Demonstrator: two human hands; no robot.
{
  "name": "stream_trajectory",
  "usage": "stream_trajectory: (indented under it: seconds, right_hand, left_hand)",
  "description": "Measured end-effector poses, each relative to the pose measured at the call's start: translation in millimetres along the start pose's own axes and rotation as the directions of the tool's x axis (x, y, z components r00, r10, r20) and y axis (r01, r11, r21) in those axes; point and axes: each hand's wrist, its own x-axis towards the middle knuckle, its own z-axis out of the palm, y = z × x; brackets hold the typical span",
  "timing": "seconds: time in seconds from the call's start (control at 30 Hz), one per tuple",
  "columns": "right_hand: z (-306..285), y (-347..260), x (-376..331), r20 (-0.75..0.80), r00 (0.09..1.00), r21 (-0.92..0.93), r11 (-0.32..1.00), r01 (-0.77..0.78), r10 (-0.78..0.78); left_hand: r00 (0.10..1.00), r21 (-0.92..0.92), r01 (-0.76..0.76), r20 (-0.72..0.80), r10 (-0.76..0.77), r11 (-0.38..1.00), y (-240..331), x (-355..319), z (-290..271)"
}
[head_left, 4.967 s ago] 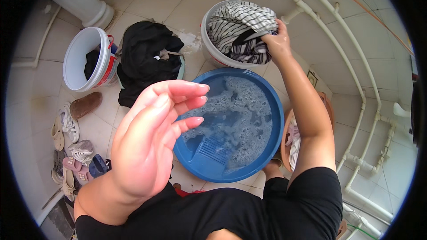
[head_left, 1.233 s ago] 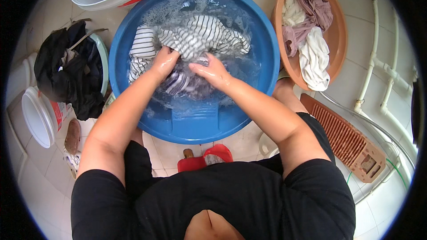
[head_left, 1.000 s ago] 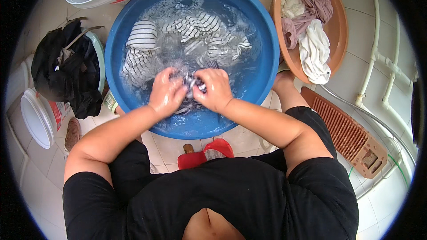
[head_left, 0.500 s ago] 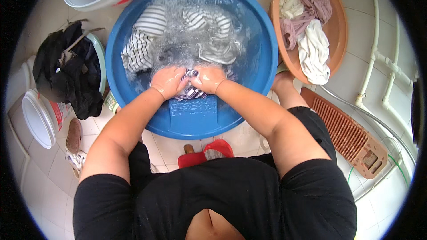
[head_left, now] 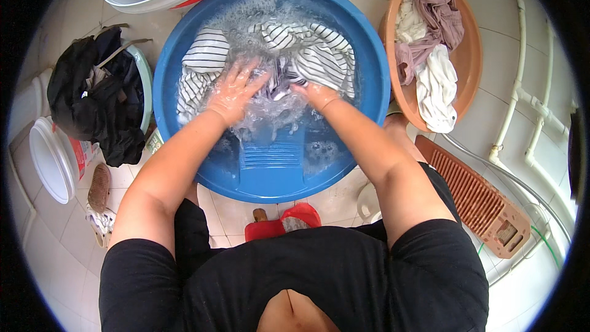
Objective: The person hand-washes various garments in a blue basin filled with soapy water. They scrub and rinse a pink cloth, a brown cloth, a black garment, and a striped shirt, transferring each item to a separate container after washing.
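Hand-washing, mid-course. The striped garment [head_left: 289,55] lies soaked in the foamy water of the blue basin [head_left: 270,181], spread across its far half; its long axis runs left to right, one end bunched at the left wall, the other at the right. Left hand [head_left: 236,92], fingers spread, presses flat on the cloth, holding nothing closed. Right hand [head_left: 310,93] is closed on a fold of the garment at mid-basin, above the ribbed board [head_left: 270,155] moulded in the near wall. Judged: wetting and soaping done, scrubbing in hand, rinsing left. Wrung pieces [head_left: 430,43] lie in the brown basin [head_left: 470,55]; dark clothes [head_left: 101,95] sit heaped at left
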Motion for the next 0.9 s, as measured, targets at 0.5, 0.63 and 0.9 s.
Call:
stream_trajectory:
  seconds: [0.5,0.63,0.9]
  right_hand:
    - [-48,-75,-9,-0.241,0.959,0.270,0.960,-0.080,0.147]
    - [-71,-67,-42,0.202,0.973,0.609,0.793,-0.038,-0.109]
    - [-36,-94,-73,-0.032,0.977,0.372,0.910,-0.186,0.212]
  left_hand:
    - [0.902,-0.512,0.401,0.076,-0.425,0.760,-10,27,-7]
    - [0.931,-0.301,0.324,0.271,-0.245,0.897,11,16,-33]
    - [0.987,-0.250,0.163,0.056,-0.154,0.954,64,-47,10]
